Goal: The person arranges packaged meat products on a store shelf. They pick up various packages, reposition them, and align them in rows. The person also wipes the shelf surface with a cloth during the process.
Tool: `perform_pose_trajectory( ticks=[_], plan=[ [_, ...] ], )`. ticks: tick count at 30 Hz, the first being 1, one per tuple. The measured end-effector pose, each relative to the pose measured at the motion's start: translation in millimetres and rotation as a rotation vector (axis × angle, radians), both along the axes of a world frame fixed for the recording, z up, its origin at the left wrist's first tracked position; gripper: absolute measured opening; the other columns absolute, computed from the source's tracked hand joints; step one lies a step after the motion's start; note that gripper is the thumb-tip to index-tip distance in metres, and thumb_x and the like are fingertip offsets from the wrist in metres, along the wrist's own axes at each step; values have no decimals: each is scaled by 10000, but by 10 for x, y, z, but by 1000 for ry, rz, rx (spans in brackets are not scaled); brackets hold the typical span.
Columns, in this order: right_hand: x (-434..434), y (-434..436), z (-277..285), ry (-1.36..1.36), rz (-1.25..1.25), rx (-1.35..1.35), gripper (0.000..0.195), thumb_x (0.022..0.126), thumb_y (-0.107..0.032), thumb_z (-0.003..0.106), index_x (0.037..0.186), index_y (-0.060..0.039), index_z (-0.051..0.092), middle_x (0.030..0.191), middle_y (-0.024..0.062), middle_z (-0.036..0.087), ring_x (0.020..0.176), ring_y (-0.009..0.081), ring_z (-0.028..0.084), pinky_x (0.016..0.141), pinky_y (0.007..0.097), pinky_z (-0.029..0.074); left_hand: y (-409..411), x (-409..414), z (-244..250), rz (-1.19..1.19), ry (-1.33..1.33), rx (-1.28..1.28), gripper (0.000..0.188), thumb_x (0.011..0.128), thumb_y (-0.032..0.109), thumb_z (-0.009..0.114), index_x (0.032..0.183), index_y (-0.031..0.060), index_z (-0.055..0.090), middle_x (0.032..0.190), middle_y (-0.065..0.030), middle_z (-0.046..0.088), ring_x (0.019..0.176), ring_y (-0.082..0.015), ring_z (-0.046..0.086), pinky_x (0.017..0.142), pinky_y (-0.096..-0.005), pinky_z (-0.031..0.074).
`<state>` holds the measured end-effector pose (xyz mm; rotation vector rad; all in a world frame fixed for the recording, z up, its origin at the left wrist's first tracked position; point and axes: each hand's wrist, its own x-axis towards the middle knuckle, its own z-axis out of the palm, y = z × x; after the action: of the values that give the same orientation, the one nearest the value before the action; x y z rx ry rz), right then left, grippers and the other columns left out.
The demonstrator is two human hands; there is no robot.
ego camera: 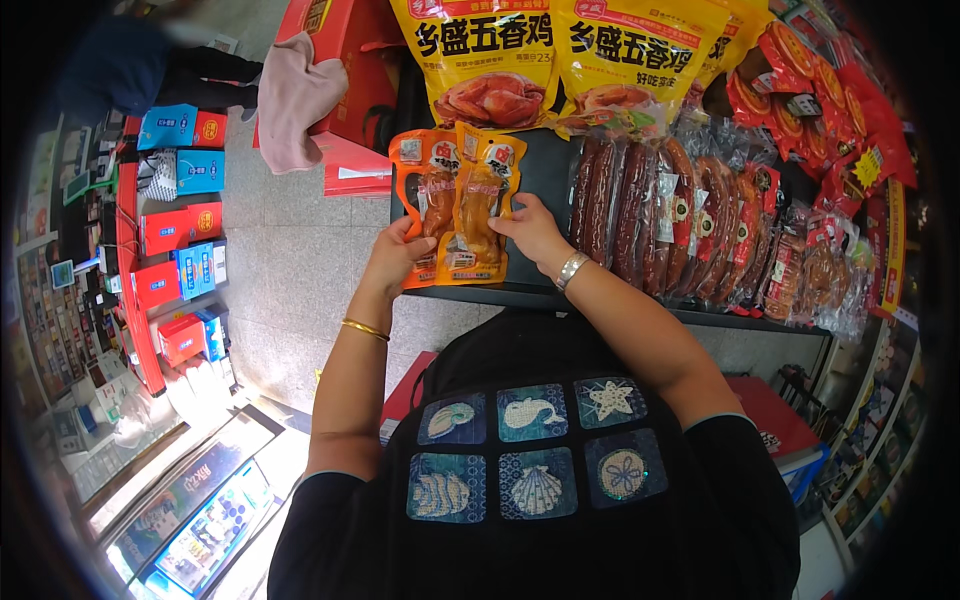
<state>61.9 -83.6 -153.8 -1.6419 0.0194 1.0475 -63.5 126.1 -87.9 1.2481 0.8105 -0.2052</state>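
Observation:
Side by side on the end of a black display table point(546, 176) are two orange-and-yellow vacuum packs of braised meat. My left hand point(396, 259) grips the lower left edge of the left pack point(435, 206), its thumb lying on the front. At the right pack point(480, 214), my right hand point(536, 234) pinches the right edge, thumb in front and the other fingers by the upper side. The right pack partly overlaps the left one. Clear windows in both packs show the brown meat, and both bear printed writing.
Vacuum-packed sausages point(637, 217) stand in a row right of my hand. Large yellow chicken bags point(487, 75) rise behind. Red packets point(802, 97) are heaped at the far right. A pink cloth point(296, 112) hangs over a red box point(352, 67). Gift boxes point(180, 229) line the left shelf; a person point(150, 67) stands upper left.

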Motion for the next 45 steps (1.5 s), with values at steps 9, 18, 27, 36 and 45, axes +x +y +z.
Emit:
perform_pose_trajectory(
  ticks=[9, 18, 27, 36, 45],
  plan=[
    [-13, 91, 234, -288, 291, -151, 750, 818, -339, 825, 1414, 28, 556, 1311, 200, 489, 1246, 320, 524, 1046, 370, 459, 87, -1, -80, -27, -9, 111, 365, 903, -71, 656, 1264, -59, 601, 1175, -111, 703, 1008, -165, 674, 901, -300, 542],
    [-55, 199, 124, -461, 447, -161, 788, 826, -401, 800, 1398, 80, 550, 1290, 242, 505, 1215, 366, 528, 1065, 354, 442, 25, 39, 126, -390, 351, 1102, 446, 776, 285, 846, 1111, 13, 734, 1047, -162, 744, 901, -327, 727, 818, -406, 570],
    [-221, 215, 126, -530, 387, -107, 530, 838, -241, 756, 1221, 99, 620, 1262, 293, 508, 1144, 405, 570, 1016, 394, 484, -255, 3, 206, -418, -188, 1539, 397, 759, 109, 802, 1130, 50, 675, 1149, -146, 656, 1112, -351, 629, 958, -448, 503],
    [-332, -137, 160, -627, 266, 145, 335, 804, -75, 624, 1108, 66, 635, 1263, 317, 572, 1192, 451, 561, 1051, 448, 467, -771, 31, -256, -936, -264, 1555, 326, 884, 158, 623, 1198, 86, 676, 1458, -70, 553, 1465, -311, 392, 1150, -607, 265],
    [584, -2789, 1162, -1167, -436, -359, 326, 844, -59, 715, 1160, -13, 650, 1135, 164, 662, 1109, 338, 636, 990, 398, 503, -790, 27, -267, -991, -164, 1632, 333, 840, 77, 621, 1163, 90, 698, 1456, -67, 551, 1490, -317, 357, 1174, -589, 244]
  ],
)
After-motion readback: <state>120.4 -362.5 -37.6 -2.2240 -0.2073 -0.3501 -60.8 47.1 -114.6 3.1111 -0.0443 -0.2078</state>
